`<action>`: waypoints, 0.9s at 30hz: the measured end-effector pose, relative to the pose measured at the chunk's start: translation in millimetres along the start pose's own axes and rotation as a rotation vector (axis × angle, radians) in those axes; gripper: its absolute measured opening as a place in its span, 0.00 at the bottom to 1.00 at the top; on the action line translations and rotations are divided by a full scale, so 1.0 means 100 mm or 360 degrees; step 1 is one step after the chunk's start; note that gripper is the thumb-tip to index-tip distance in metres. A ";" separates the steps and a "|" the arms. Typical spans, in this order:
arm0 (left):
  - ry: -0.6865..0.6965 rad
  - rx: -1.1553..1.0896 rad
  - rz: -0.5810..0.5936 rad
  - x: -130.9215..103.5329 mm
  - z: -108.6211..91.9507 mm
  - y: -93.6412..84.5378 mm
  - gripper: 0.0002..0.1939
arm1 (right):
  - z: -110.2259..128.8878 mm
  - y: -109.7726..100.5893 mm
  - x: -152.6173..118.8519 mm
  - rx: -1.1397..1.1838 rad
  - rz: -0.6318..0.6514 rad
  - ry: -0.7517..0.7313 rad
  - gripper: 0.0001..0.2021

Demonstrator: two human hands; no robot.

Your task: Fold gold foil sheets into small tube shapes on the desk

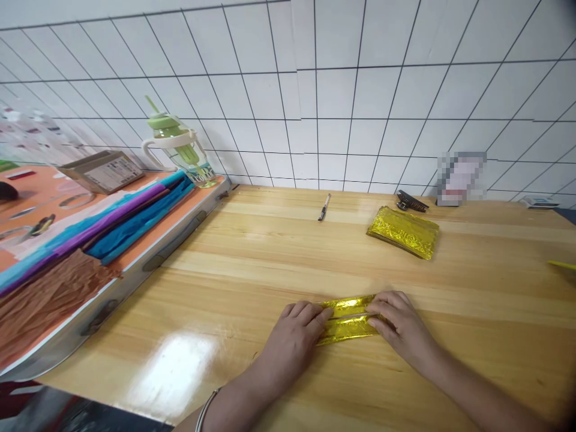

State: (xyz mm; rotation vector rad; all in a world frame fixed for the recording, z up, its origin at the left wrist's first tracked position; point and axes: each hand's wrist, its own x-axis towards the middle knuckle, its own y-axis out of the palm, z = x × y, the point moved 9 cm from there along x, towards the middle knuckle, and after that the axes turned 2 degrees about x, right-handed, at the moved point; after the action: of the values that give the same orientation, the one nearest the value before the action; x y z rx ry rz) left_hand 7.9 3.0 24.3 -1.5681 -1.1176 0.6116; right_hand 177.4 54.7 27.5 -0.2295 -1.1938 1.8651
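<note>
A strip of shiny gold foil paper (pixel 348 329) lies on the wooden table, with long edges folded inward so that they meet along a thin middle seam. At its left end my left hand (pixel 294 333) presses down, fingers curled together over the foil and thumb near the seam. My right hand (pixel 400 324) pinches the right end between thumb and fingers, close to the seam. Both hands cover the strip's ends. Farther back lies a stack of gold foil sheets (pixel 404 233), crinkled on top.
Behind the stack are a black hair claw clip (pixel 411 201) and a blurred-out upright object (pixel 461 179). A pen (pixel 324 207) lies at the back. On the left, an orange-topped board (pixel 135 258) holds coloured crepe paper, a cardboard box (pixel 102 172) and a green-lidded bottle (pixel 182 147).
</note>
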 end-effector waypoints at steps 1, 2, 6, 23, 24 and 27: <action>0.0008 0.0011 0.0010 0.00 -0.01 0.00 0.22 | 0.00 0.00 0.00 -0.0009 0.0001 0.0007 0.09; 0.0012 0.0017 0.0025 0.00 -0.01 0.01 0.22 | 0.00 0.00 0.00 -0.0017 0.0007 0.0013 0.11; -0.0003 0.0012 0.0050 0.01 -0.03 0.00 0.21 | 0.01 0.01 0.00 -0.0018 0.0020 0.0012 0.10; 0.0111 0.0190 0.0079 -0.02 -0.09 0.04 0.19 | 0.04 -0.01 0.00 -0.0003 -0.0006 -0.0022 0.09; 0.0128 0.0226 0.0086 -0.03 -0.10 0.05 0.19 | 0.04 -0.01 0.00 -0.0013 -0.0015 -0.0031 0.10; 0.0141 0.0274 0.0105 -0.04 -0.10 0.07 0.19 | 0.05 -0.02 -0.01 -0.0038 -0.0027 -0.0054 0.10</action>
State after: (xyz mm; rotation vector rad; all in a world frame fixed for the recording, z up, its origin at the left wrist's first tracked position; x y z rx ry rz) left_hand 17.1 -5.4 19.7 -1.4733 -0.9255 0.6581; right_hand 176.1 51.1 31.3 -0.2009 -1.2380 1.8472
